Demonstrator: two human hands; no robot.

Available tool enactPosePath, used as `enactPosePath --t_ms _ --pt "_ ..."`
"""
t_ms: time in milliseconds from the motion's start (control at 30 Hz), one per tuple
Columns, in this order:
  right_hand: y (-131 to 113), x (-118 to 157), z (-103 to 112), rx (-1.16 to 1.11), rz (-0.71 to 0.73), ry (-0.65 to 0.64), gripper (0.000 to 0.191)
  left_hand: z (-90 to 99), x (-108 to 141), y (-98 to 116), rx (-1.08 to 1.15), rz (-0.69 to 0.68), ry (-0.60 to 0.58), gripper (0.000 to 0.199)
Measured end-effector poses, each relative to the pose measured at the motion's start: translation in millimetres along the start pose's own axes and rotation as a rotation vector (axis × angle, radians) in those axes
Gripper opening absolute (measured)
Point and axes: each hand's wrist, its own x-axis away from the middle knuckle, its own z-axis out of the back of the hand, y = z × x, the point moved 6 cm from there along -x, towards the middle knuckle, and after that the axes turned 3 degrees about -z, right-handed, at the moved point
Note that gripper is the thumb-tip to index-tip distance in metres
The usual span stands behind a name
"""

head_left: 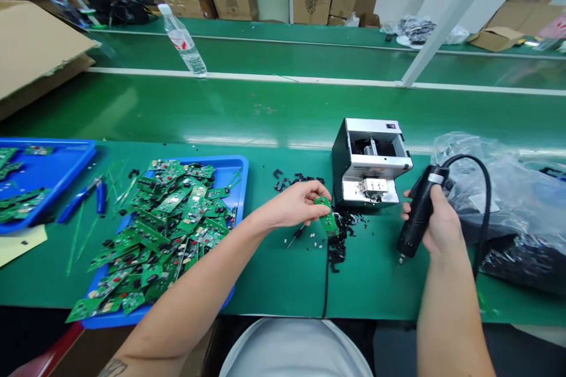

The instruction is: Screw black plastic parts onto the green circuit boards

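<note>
Pinching a small green circuit board (328, 218) with my left hand (292, 205), I hold it over a heap of black plastic bits (339, 244), near a gray metal bench machine (370, 162). My right hand (435, 222) wraps tight around a black electric screwdriver (420, 212), tip down. My pinch on the board is narrow, so a slip could drop it into the bits. If the screwdriver's thick black cord (489, 200) snags, it could tug my right hand off line.
</note>
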Motion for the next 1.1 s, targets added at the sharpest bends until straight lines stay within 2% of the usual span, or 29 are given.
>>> enactPosePath --t_ms 133,333,467,533,600,700,800,933,1100 --pt "20.6 -9.3 11.2 0.325 0.005 0.140 0.036 3.5 4.0 -16.6 0.105 0.016 0.058 0.030" --pt "16.2 -6.0 18.3 0.858 0.091 0.257 0.036 -0.6 7.9 -17.9 0.115 -0.030 0.053 0.030" --pt "-2.2 16.9 13.1 1.024 0.279 0.344 0.048 -4.4 8.2 -14.7 0.115 -0.060 0.049 0.026" --pt "-12.5 35.1 6.5 1.053 0.418 0.375 0.045 -8.0 7.9 -13.9 0.173 -0.078 0.024 0.024" --pt "-18.4 54.4 -7.6 1.068 0.572 0.313 0.035 -12.9 7.2 -14.0 0.259 -0.094 -0.015 0.023" --pt "-14.1 78.8 -41.9 1.108 0.780 0.021 0.019 -18.6 5.8 -16.5 0.312 -0.094 -0.047 0.022" --pt "-2.6 90.3 -69.4 1.170 0.904 -0.212 0.016 -20.8 5.1 -18.1 0.298 -0.083 -0.049 0.021" --pt "5.5 85.2 -81.9 1.248 0.970 -0.287 0.019 -21.0 6.0 -16.4 0.255 -0.066 -0.035 0.022" --pt "6.8 80.0 -83.8 1.303 1.004 -0.274 0.018 -24.6 7.9 -14.9 0.130 -0.054 -0.051 0.024"
